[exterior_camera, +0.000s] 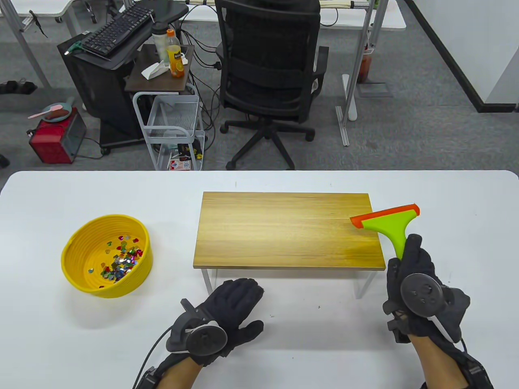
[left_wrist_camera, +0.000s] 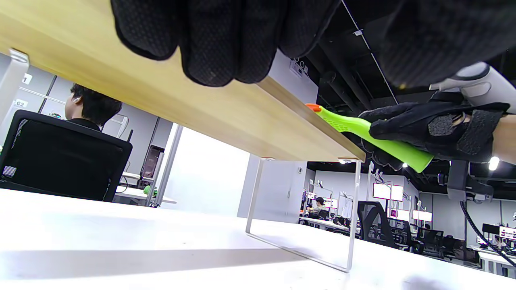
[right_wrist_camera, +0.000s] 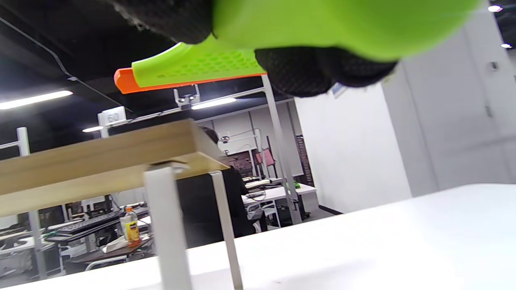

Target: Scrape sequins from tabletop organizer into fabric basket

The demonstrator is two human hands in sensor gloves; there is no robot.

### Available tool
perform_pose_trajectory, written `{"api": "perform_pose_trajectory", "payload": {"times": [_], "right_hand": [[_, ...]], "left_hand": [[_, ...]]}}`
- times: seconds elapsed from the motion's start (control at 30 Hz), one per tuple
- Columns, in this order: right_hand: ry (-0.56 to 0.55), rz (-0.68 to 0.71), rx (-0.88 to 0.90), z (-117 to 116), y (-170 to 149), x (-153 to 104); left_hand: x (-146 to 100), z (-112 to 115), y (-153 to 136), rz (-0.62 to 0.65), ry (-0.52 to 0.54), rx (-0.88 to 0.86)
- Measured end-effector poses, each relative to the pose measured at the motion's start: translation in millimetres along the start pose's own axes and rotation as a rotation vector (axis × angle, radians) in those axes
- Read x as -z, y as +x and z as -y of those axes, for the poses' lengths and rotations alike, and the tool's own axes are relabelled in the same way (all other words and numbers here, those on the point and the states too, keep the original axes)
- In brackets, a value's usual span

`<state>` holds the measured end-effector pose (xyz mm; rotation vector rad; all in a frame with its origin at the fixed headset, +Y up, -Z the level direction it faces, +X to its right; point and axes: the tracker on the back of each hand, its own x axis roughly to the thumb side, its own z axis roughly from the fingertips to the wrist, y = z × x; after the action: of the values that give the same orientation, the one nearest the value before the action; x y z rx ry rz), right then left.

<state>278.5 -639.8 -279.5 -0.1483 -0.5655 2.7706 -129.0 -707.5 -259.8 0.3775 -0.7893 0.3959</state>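
Underneath, white table (exterior_camera: pixel 81 348), grey office floor (exterior_camera: pixel 425 133).

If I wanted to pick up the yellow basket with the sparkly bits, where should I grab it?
Probably pinch the basket's thick near rim from above, thumb outside, fingers inside. It sits upright and open-topped, so lifting it level should keep the sequins in.

left hand (exterior_camera: pixel 231 310): lying flat, palm down, fingers together, gripping nothing
right hand (exterior_camera: pixel 413 283): raised, fingers wrapping and gripping the scraper (exterior_camera: pixel 389 227) handle, thumb lying along it
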Motion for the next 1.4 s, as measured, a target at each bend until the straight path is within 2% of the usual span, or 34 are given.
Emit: {"api": "perform_pose_trajectory", "payload": {"times": [0.37, 0.67, 1.0, 1.4], "right_hand": [[0.079, -0.164, 0.026, -12.6, -38.2, 4.3], [0.193, -0.269, 0.028, -46.9, -65.3, 2.3], [0.310, -0.280, -0.048, -90.7, -69.9, -5.4], [0.387, -0.308, -0.057, -114.3, -75.1, -8.9]], "left_hand": [[0.1, 5.7, 1.9, 0.004, -0.021, -0.011], [-0.6, 7.4, -1.9, -0.014, -0.044, -0.035], [-0.6, 8.7, -1.0, -0.014, -0.047, -0.047], [-0.5, 9.3, -1.1, -0.021, -0.064, -0.048]]}}
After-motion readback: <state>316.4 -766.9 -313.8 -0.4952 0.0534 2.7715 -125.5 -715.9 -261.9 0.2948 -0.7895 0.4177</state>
